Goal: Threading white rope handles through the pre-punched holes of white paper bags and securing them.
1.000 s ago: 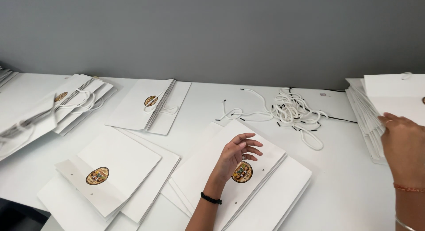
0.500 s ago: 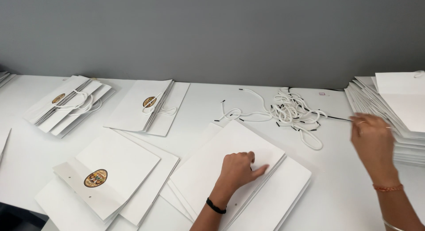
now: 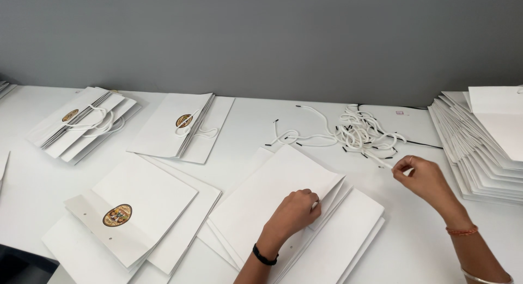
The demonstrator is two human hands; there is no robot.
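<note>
Looks like a packing or assembly workroom. Long white table [image 3: 250,126] against a plain grey wall [image 3: 261,39], covered in stacks of flat white paper bags [image 3: 479,148], some with round emblem stickers, and a loose heap of white cord handles [image 3: 359,132].

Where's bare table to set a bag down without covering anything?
Free patches: the strip between the centre bag stack and the flat stack with the oval sticker, and the table between the right hand and that centre stack. Crowded: around the cord pile and the tall right stack.
</note>
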